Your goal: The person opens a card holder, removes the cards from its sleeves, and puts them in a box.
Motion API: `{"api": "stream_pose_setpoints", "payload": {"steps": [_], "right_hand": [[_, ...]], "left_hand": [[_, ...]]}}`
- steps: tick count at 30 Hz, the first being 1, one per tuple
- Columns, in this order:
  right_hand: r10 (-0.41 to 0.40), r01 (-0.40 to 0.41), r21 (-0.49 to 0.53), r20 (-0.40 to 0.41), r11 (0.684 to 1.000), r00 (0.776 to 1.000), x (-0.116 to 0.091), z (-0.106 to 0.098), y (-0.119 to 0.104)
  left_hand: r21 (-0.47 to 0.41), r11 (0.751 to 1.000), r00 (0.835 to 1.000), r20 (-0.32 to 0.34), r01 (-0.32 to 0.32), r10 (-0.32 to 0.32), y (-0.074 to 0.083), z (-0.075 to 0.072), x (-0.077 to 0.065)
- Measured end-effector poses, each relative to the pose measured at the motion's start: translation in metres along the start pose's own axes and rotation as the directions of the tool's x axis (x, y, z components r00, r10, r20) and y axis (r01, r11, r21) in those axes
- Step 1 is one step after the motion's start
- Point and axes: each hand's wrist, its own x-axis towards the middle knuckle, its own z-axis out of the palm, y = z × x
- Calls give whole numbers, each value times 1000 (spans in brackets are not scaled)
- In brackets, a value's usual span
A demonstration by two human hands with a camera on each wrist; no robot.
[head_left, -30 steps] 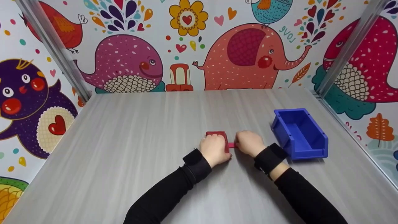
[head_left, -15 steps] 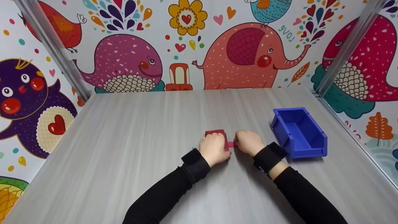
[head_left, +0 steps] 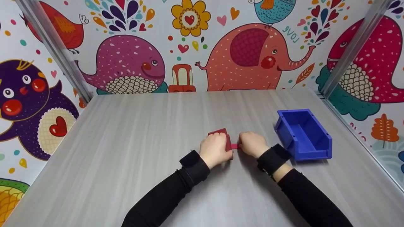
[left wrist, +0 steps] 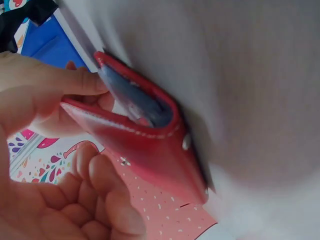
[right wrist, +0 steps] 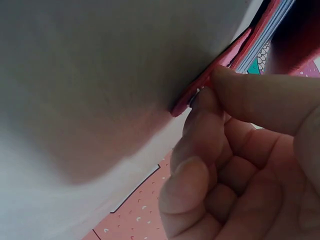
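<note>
A small red leather wallet (head_left: 223, 130) with pale stitching lies on the table in front of me. My left hand (head_left: 214, 150) grips its top cover, knuckles up, with the thumb at the right edge. The left wrist view has the wallet (left wrist: 145, 150) partly opened, clear plastic sleeves (left wrist: 137, 97) showing between its covers. My right hand (head_left: 252, 144) pinches the strap (head_left: 234, 146) that sticks out from the wallet's right side. In the right wrist view, thumb and forefinger hold this strap (right wrist: 184, 102) close over the table, beside a metal snap.
A blue plastic bin (head_left: 304, 135) stands right of my right hand, its low front towards me. The pale wood-grain table (head_left: 142, 132) meets walls printed with cartoon animals at the back and sides. Metal posts (head_left: 56, 47) rise at the back corners.
My left hand has shifted slightly left, and the wallet's cover has tilted up with it. My right hand stays in place on the strap.
</note>
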Motion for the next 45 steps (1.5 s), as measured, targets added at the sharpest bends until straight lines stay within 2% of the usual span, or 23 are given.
{"api": "stream_pose_setpoints", "payload": {"steps": [8, 16, 32, 45], "right_hand": [[-5, 5, -3, -9, 1000, 1000, 1, 0, 0], [-13, 13, 2, -4, 1000, 1000, 1, 1, 0], [4, -4, -19, 11, 1000, 1000, 2, 1, 0], [7, -7, -22, 7, 1000, 1000, 2, 2, 0]], "left_hand": [[-59, 996, 997, -59, -60, 57, -4, -9, -6], [-89, 993, 992, -102, -79, 70, -8, -15, -11], [-190, 980, 985, -170, -58, 26, -21, -26, -19], [-238, 970, 983, -182, -47, 3, -33, -29, -27]]}}
